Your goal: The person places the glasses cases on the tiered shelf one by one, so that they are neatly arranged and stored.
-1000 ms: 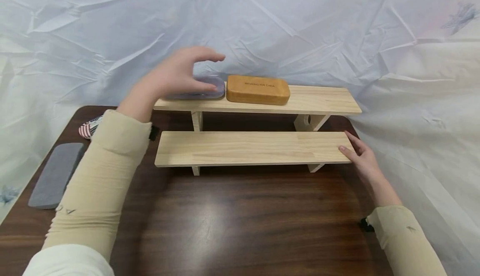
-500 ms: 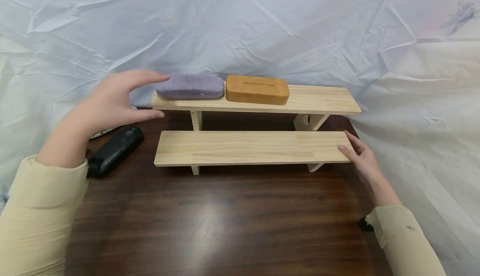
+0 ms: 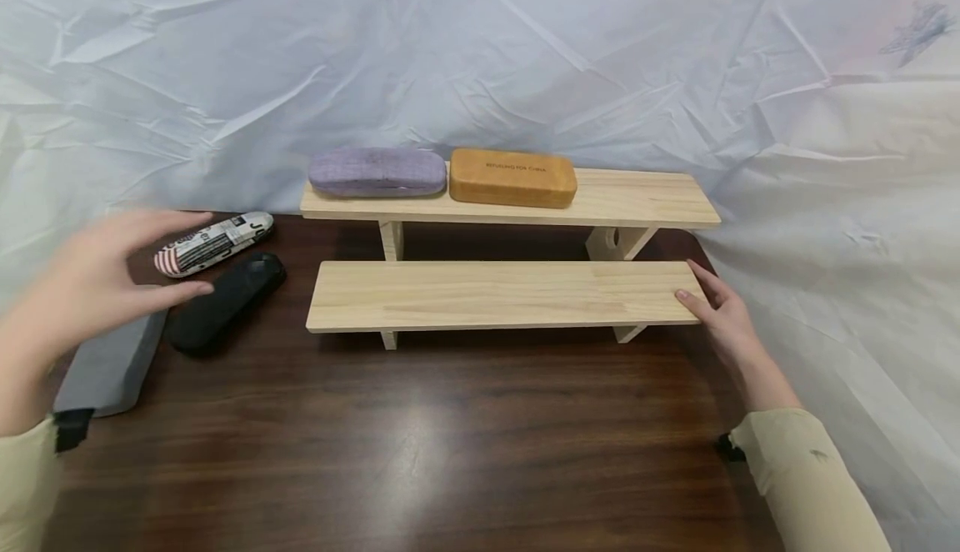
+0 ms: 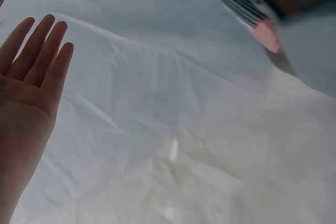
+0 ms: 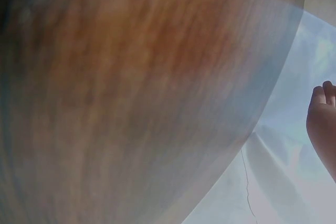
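My left hand point(image 3: 93, 281) hovers over the left side of the table, thumb and fingers spread apart with nothing between them. In the left wrist view, that hand's fingers point(image 4: 35, 59) look straight. Around it lie a newsprint-patterned glasses case point(image 3: 215, 244), a black glasses case point(image 3: 227, 304) and a grey glasses case point(image 3: 112, 370), partly covered by the hand. My right hand point(image 3: 726, 323) grips the right end of the lower board of a two-tier wooden shelf point(image 3: 480, 295), thumb on top. On its upper board a purple glasses case point(image 3: 377, 173) sits beside an orange-brown one point(image 3: 513, 178).
The shelf stands on short wooden legs at the back of the dark wooden table point(image 3: 480, 435). Pale wrinkled sheeting point(image 3: 480, 60) hangs behind it and along both sides. To the right of the orange-brown case, bare board point(image 3: 645, 193) shows.
My left hand has moved from the purple case down and left to above the cases on the table, leaving the purple case on the upper board. My right hand stays on the shelf end.
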Demonstrator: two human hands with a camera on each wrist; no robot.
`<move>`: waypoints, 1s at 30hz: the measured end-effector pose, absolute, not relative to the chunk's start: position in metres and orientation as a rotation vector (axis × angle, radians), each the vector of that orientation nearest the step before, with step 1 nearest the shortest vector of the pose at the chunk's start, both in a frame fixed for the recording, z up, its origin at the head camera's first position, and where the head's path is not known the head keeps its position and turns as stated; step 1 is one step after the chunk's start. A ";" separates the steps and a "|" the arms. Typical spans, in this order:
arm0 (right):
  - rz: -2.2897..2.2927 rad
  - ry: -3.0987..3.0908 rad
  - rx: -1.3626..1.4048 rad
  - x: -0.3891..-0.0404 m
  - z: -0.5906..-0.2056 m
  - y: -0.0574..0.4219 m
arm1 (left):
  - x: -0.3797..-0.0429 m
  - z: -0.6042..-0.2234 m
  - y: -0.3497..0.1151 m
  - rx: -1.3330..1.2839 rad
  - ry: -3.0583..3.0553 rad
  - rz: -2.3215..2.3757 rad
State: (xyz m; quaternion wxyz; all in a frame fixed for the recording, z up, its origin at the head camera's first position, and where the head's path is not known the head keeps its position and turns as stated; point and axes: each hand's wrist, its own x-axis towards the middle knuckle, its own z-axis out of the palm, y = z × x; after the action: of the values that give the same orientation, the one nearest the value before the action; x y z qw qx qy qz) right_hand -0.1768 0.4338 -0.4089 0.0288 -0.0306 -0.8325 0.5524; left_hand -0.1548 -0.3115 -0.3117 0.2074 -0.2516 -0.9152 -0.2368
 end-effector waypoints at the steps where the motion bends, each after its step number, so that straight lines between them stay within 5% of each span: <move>1: 1.703 -2.569 -0.094 -0.177 -0.409 0.434 | -0.151 -0.316 -0.318 -0.666 -2.555 -0.643; 14: 1.747 -2.552 -0.090 -0.176 -0.412 0.435 | -0.110 -0.372 -0.378 -0.417 -2.586 -0.533; 30: 1.711 -2.584 -0.073 -0.178 -0.409 0.436 | -0.086 -0.421 -0.391 -0.098 -2.658 -0.585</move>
State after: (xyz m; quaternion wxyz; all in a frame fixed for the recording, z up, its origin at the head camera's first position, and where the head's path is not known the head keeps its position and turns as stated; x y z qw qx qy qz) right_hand -0.1777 0.4358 -0.4095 0.0209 -0.0237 -0.8333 0.5519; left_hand -0.0864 -0.3908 -0.4207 0.2076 -0.0353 -0.9547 -0.2102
